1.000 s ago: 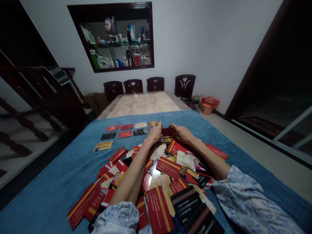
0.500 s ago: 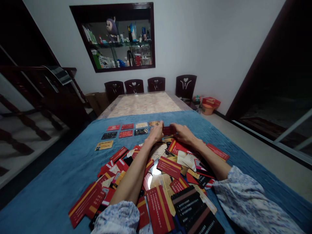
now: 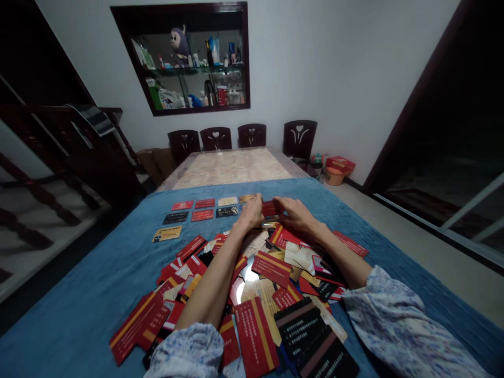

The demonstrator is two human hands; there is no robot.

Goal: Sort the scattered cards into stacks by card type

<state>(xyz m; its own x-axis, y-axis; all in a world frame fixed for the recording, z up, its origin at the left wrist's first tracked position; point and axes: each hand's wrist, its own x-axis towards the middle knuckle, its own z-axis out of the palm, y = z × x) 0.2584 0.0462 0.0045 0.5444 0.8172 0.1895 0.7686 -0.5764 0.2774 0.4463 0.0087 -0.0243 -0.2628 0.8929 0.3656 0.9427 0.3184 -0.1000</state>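
Both of my arms reach forward over a loose pile of cards (image 3: 271,273), red, black and cream, spread on a blue cloth (image 3: 98,273). My left hand (image 3: 252,212) and my right hand (image 3: 295,212) pinch the two ends of one dark red card (image 3: 271,208) between them, just above the far edge of the pile. To the left of my hands lie two short rows of single cards (image 3: 205,208), laid flat side by side. One yellow card (image 3: 167,233) lies alone below those rows.
Beyond the blue cloth is the bare marbled tabletop (image 3: 232,168), with several dark chairs (image 3: 252,135) at its far end. A wall niche with shelves (image 3: 189,58) holds bottles and a plush toy. Stair rails (image 3: 59,157) stand left; red tubs (image 3: 338,168) sit on the floor right.
My hands with the red card have shifted a little forward and up. The view has shifted slightly.
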